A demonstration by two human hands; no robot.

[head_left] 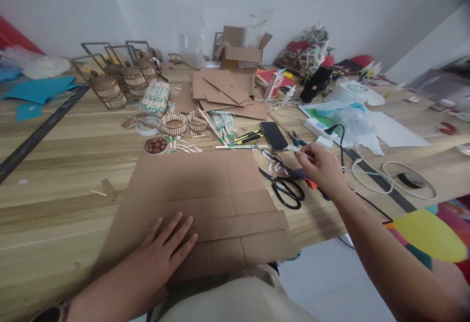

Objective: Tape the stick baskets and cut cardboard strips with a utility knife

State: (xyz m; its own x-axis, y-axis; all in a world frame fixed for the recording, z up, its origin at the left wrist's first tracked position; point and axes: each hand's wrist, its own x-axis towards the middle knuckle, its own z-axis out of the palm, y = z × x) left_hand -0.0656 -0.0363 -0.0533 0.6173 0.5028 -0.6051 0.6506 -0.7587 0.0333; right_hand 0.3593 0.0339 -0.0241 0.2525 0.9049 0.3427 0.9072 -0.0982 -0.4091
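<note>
My left hand (167,248) lies flat with fingers spread on a brown cardboard sheet (183,175) at the table's front edge. Over the tools on the right is my right hand (318,163), its thumb and index finger pinched around something small and whitish that I cannot make out. Black-handled scissors (288,190) lie below and left of it, beside the cardboard. A dark phone (273,136) and pliers (299,141) rest just beyond that hand. Yellow-black cutters (247,137) are left of the phone.
Round stick baskets (174,124), a bowl of brown balls (156,145) and bagged sticks (155,98) stand behind the sheet. Farther back are lidded stick containers (108,91), cardboard pieces (220,89) and an open box (242,54). A white cable (370,177) and black tape (411,180) lie right.
</note>
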